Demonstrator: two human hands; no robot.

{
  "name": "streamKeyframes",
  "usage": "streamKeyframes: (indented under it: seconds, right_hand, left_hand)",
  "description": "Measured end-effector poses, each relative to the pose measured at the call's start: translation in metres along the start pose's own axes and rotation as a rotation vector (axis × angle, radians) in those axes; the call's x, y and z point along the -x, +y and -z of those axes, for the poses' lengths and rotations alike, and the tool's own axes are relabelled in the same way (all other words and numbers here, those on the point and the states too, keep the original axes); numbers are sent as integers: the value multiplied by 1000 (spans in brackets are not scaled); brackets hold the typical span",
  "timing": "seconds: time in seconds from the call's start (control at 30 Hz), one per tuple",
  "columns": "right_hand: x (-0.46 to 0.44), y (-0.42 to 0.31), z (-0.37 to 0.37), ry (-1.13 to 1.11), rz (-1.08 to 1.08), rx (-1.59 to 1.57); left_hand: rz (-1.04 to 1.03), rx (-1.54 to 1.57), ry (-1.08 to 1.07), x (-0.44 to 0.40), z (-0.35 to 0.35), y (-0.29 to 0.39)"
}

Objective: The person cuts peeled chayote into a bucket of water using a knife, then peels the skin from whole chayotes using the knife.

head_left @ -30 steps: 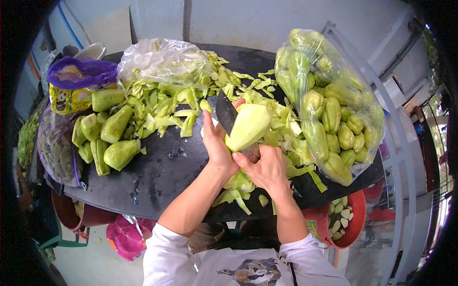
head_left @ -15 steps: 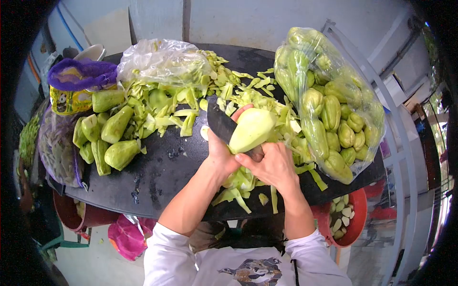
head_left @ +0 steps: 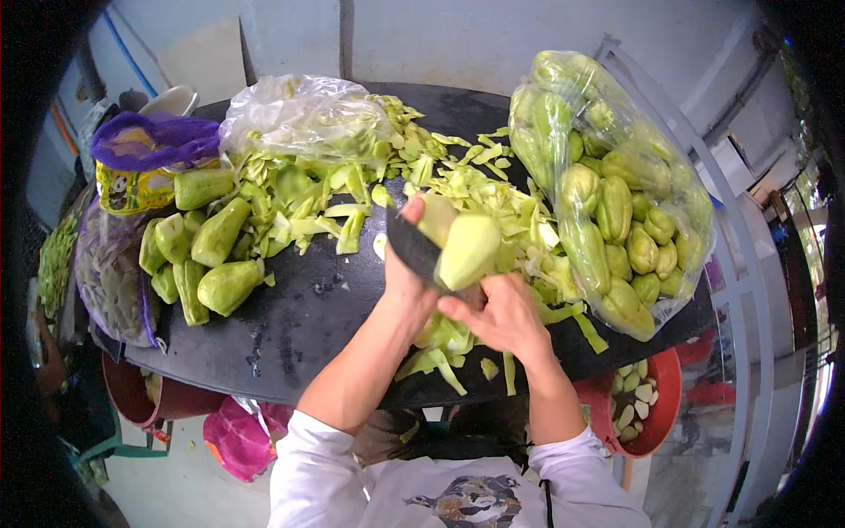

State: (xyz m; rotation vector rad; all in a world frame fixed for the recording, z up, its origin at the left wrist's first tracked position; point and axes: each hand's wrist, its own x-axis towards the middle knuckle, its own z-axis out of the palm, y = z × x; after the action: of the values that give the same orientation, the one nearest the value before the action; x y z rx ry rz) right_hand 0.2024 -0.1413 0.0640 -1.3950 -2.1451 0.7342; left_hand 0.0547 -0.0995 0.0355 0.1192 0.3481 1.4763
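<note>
A pale green peeled chayote is held above the heap of peelings near the middle of the dark table. My left hand wraps round its left and underside, with fingertips showing behind it. The dark blade of a knife lies against the chayote's left side and slants up to the left. My right hand is closed on the knife's handle, mostly hidden, at the chayote's lower right. A second pale surface behind the chayote is blurred.
Several chayotes lie at the left beside mesh bags. A clear bag of chayotes leans at the right. Another plastic bag sits at the back. Red buckets stand below the table's edge.
The chayote has tilted and looks more upright, and the blade has dropped lower across its left side. My right hand has shifted slightly down and right since the oldest frame.
</note>
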Motion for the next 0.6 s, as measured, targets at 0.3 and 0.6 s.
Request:
streamKeyframes:
  seconds: [0.3,0.6]
  right_hand:
    - [-14,30,18,38,-209,-661]
    - [-31,16,-20,128,48,-936]
  left_hand:
    - [22,-44,110,-28,14,28]
    - [-114,-8,-144,-6,1,13]
